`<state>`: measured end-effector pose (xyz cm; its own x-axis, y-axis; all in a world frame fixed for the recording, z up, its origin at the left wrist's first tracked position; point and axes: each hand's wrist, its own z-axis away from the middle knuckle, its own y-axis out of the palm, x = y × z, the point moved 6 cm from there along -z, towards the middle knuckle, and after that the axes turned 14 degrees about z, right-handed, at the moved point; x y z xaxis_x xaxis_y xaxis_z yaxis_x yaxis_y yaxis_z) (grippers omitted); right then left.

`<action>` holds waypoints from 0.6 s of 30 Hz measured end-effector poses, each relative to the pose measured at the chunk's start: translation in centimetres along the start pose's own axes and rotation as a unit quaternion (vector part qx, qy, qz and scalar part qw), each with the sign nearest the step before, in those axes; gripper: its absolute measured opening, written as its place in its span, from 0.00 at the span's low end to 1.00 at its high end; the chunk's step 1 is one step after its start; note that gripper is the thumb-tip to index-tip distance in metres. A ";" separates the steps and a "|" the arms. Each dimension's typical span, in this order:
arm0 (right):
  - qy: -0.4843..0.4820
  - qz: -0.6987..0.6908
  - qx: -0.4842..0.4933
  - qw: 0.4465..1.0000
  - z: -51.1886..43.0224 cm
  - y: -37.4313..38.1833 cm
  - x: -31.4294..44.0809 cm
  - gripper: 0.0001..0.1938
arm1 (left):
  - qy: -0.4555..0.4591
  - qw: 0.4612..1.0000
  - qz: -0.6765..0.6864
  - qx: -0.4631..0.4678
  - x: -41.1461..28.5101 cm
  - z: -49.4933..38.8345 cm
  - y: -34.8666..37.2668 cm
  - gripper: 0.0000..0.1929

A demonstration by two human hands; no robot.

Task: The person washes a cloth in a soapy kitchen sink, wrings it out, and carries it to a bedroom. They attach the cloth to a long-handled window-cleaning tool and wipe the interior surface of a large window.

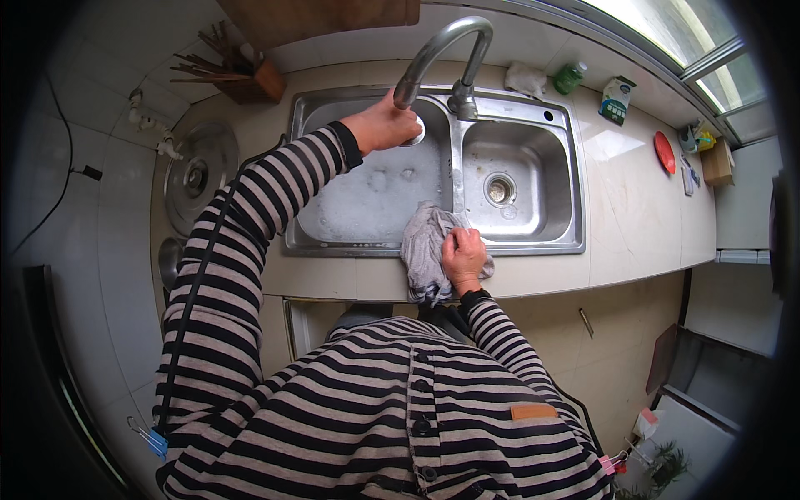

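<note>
My left hand is over the back of the left sink basin, just below the faucet spout, which covers part of it. Its fingers are curled beside a white round-edged thing, mostly hidden; whether they grip it cannot be told. Cloudy, sudsy water stands in that basin. At the sink's front rim, my right hand has its fingers bunched on a crumpled grey cloth. The cloth drapes from the basin edge over the counter front.
The right basin shows its drain. A pot lid and a wooden chopstick holder are at left. On the right counter are a green bottle, a packet and a red dish.
</note>
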<state>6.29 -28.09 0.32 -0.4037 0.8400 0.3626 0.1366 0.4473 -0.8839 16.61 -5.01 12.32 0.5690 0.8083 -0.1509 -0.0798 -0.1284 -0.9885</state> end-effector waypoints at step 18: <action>-0.006 0.006 -0.004 1.000 0.1 0.2 -0.1 0.03 | -0.163 0.960 0.206 -0.093 4.4 0.8 -0.7 0.03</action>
<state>6.27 -28.11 0.08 -0.4122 0.8418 0.3485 0.1487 0.4395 -0.8858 18.51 -0.85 12.32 0.2314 0.8005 -0.5528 -0.0772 -0.5513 -0.8307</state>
